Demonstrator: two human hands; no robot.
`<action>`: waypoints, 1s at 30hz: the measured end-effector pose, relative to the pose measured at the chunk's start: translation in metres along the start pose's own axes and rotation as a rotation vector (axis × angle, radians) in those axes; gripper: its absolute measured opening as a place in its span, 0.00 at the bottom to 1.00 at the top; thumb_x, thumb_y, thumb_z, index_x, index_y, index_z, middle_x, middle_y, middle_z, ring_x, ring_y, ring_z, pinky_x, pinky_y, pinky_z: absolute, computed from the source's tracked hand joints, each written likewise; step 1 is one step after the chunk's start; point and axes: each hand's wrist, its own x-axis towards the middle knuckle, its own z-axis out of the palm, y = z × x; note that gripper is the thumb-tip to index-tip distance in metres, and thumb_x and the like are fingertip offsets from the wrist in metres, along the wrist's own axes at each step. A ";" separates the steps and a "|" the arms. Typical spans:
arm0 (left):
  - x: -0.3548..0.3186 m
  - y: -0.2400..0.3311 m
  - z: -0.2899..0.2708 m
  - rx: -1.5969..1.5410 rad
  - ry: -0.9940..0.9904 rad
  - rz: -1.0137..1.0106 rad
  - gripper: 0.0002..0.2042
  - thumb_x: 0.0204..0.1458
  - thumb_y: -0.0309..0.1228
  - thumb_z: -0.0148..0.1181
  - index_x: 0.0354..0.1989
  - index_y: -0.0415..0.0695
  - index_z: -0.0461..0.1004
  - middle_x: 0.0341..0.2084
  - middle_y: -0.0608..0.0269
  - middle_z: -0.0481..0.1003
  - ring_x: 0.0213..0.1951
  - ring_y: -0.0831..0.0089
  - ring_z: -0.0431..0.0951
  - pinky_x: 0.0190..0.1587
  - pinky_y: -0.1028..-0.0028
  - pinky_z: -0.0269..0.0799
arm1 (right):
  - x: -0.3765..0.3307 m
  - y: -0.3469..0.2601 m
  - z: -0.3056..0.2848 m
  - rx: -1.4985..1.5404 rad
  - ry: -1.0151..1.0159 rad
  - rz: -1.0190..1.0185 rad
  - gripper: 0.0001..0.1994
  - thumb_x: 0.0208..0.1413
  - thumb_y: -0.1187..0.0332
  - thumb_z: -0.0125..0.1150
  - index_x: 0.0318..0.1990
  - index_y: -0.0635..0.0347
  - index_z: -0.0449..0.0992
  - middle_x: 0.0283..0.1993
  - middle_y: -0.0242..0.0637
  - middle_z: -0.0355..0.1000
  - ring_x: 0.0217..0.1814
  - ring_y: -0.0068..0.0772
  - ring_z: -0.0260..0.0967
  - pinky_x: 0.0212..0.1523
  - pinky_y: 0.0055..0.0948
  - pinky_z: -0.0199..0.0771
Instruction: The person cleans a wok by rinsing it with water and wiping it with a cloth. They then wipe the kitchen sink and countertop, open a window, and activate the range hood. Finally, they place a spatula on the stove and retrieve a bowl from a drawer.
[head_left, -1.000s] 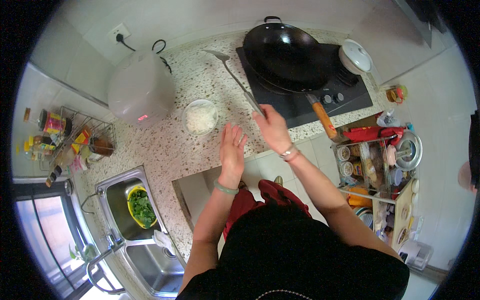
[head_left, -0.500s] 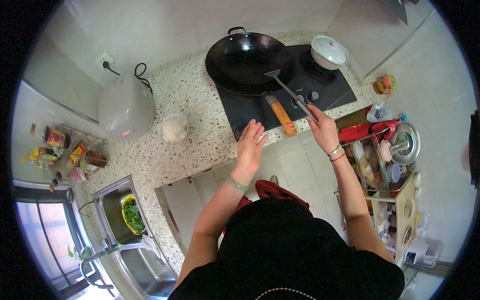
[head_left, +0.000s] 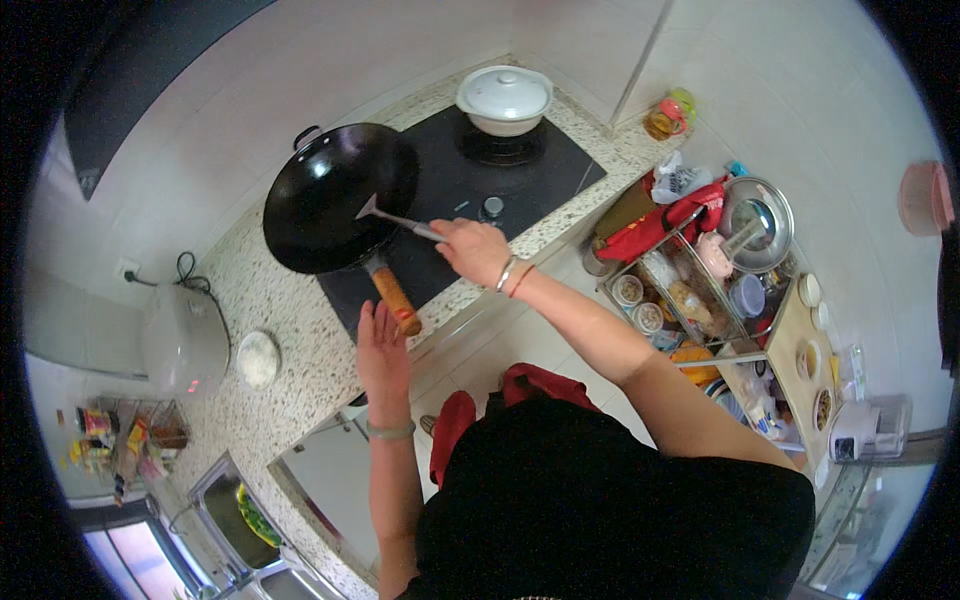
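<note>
My right hand (head_left: 474, 252) is closed around the handle of a metal wok spatula (head_left: 397, 218). The spatula's blade reaches over the near right rim of a large black wok (head_left: 325, 205) on the cooktop. Toward me from the wok sticks out its wooden handle (head_left: 394, 295). Just left of that handle, my left hand (head_left: 382, 350) has its fingers stretched out and apart, gripping nothing; whether a fingertip touches the wood I cannot tell. Dark and shiny, the wok's inside shows no food that I can make out.
A white lidded pot (head_left: 505, 98) stands at the back of the black cooktop (head_left: 560, 165). On the speckled counter (head_left: 300, 370), a bowl of white food (head_left: 259, 360) sits beside a grey appliance (head_left: 185, 340). A sink (head_left: 235, 515) holds greens. A crowded rack (head_left: 690, 285) stands at right.
My view has swung rightward, shifting the wok left in the picture. The spatula stays in my right hand. My left hand is now closer to the wok handle, fingers still apart.
</note>
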 end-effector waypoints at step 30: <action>-0.022 0.017 -0.002 0.051 0.070 0.087 0.27 0.59 0.42 0.49 0.65 0.46 0.55 0.63 0.58 0.57 0.66 0.67 0.53 0.66 0.62 0.43 | -0.005 0.003 0.006 0.188 -0.005 -0.036 0.16 0.53 0.71 0.51 0.50 0.62 0.71 0.45 0.50 0.72 0.45 0.53 0.70 0.46 0.45 0.70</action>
